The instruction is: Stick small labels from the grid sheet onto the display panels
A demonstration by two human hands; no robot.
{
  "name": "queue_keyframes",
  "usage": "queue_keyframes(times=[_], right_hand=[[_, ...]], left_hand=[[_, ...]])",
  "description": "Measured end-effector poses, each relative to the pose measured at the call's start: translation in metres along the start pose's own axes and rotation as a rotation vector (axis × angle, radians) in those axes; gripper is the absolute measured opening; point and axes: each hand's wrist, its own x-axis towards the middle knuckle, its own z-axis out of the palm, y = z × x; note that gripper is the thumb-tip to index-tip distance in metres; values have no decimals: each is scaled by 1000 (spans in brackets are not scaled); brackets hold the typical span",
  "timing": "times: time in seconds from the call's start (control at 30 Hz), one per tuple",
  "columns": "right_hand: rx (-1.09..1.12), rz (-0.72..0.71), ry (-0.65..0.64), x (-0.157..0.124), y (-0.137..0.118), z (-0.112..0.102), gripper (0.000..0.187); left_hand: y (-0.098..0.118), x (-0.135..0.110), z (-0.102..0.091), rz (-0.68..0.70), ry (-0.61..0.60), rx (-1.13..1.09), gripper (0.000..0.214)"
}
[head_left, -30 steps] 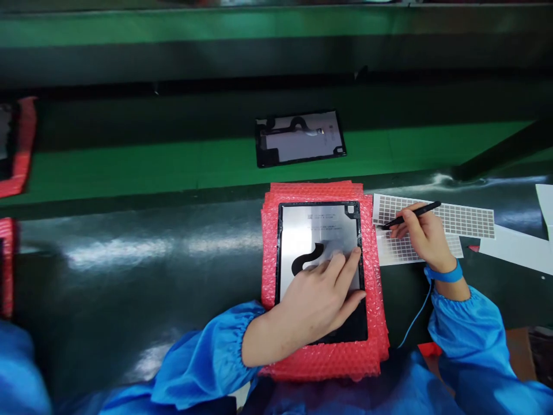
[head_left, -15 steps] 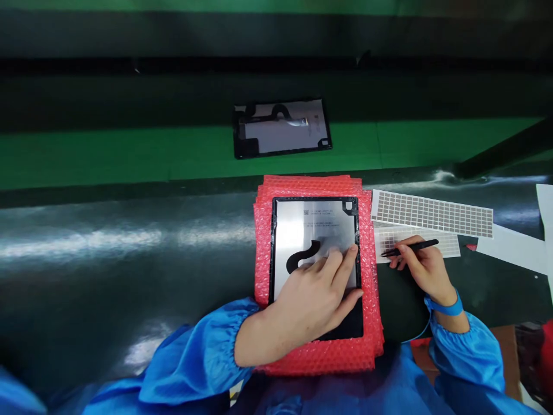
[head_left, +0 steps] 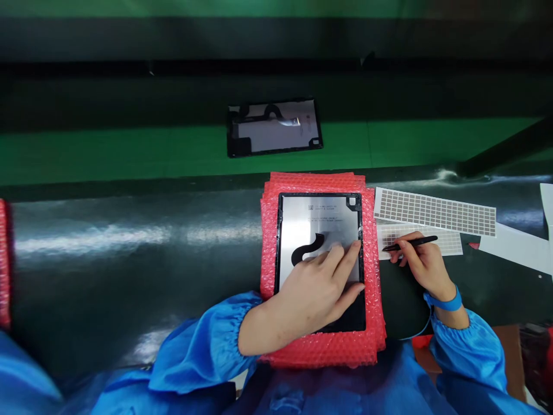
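My left hand (head_left: 313, 288) lies over a tablet screen panel (head_left: 298, 222) with a silver back, black frame and curved black flex cable (head_left: 307, 249). Its fingertips touch the panel's right edge, fingers extended, and the hand covers the lower middle. Beneath the panel is a stack of red bubble-wrap sheets (head_left: 322, 350). In my right hand (head_left: 425, 268) is a pair of black tweezers (head_left: 417, 241), held like a pen. The tweezer tips are over a pale sheet of small stickers (head_left: 449, 242), partly hidden by the fingers; I cannot tell whether they grip anything.
A second sticker sheet (head_left: 436, 212) with a dark grid overlaps the first. White paper (head_left: 516, 248) lies farther right. Beyond the bench, another screen panel (head_left: 276, 129) rests on a green strip (head_left: 173, 155). More red bubble wrap (head_left: 4, 265) shows at the left edge.
The camera view has shifted slightly, bringing red bubble wrap into sight at the left edge. Both hands keep nearly the same places and holds.
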Motion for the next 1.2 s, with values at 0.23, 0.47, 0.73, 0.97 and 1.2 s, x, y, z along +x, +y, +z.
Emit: queue_keyframes(times=[0.23,0.47,0.73,0.97,1.2], right_hand=[[81,75,2,6,3,2,42],[308,171,96,13,-12,-4,50],[380,19,145,17,-100,12,33],[296,-130,36,34,-176,105,24],[164,-51,27,67,-160,145,37]], left_hand=[[-26,-26,-28,4,316,-301,32],[-82,-47,2,-360,629,-298,35],[-84,-58,44,-359,638,-564,58],[-83,-64,51,-343,659,-621,53],[-79,-63,49,-331,704,-635,45]])
